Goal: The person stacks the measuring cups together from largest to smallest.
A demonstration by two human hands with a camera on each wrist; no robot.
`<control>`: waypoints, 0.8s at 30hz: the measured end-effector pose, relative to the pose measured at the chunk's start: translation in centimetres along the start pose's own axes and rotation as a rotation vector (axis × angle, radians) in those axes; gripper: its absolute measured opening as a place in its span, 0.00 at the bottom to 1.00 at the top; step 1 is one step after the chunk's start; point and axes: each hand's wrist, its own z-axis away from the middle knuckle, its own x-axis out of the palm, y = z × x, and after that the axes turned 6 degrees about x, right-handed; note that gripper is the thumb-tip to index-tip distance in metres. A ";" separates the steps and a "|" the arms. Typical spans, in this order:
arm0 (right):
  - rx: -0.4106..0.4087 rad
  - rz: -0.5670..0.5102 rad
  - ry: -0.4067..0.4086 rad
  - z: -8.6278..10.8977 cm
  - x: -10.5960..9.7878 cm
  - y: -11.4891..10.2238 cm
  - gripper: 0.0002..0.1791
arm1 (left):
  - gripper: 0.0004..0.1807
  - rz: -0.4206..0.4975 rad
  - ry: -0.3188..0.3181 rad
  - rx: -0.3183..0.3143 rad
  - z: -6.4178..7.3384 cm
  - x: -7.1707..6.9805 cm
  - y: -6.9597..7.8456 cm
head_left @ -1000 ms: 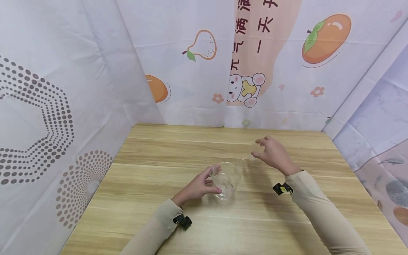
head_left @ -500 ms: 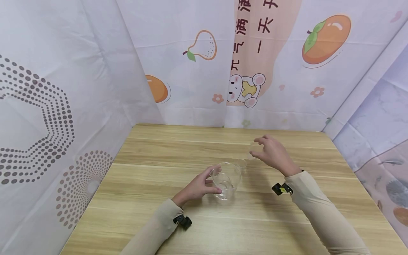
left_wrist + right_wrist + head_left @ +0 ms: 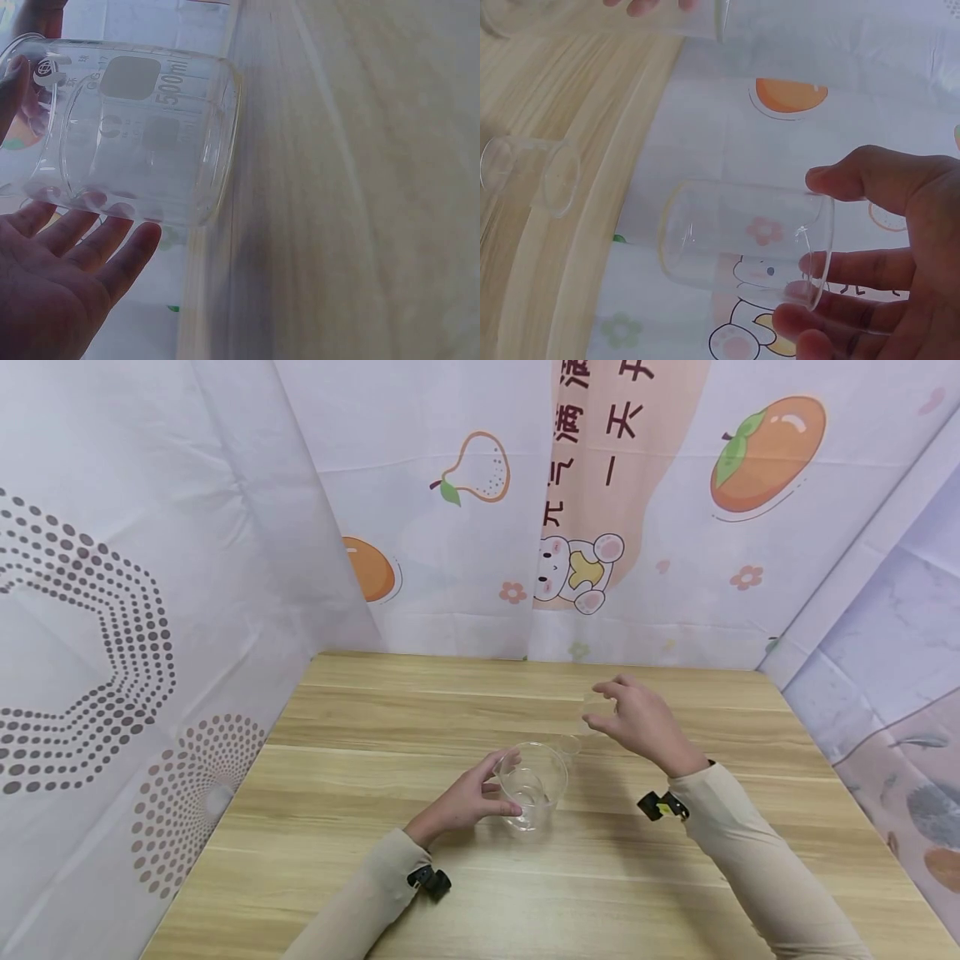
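Observation:
My left hand (image 3: 467,795) holds a large clear glass beaker (image 3: 136,75) marked 500 ml, which stands upright on the table. Its thumb and fingers reach round opposite sides of the glass. Inside, the rim and pale label of a smaller beaker (image 3: 161,133) show through the wall. My right hand (image 3: 643,722) grips another clear beaker (image 3: 742,236) near its rim, raised over the back of the table. Between the two hands a small clear glass beaker (image 3: 526,180) stands on the wood, just behind the large one in the head view.
The wood-grain table (image 3: 360,860) ends at a printed curtain (image 3: 465,568) along the back. More cloth hangs at the left (image 3: 225,627) and right (image 3: 885,635) sides. A black wrist camera (image 3: 431,881) sits on the left sleeve.
My right hand has drifted slightly left with its beaker, a little nearer the small one on the table. The left hand and the large beaker have stayed put.

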 end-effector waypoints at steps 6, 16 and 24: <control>-0.006 -0.017 0.006 0.3 -0.2 -0.5 0.26 | 0.46 -0.007 0.003 -0.007 0.1 0.1 -0.1; -0.059 -0.034 0.058 0.8 -0.6 -1.3 0.24 | 0.46 -0.004 -0.007 -0.019 0.2 0.1 0.3; -0.074 -0.037 0.071 1.0 -0.8 -1.8 0.24 | 0.46 -0.011 -0.010 -0.012 0.1 0.0 0.4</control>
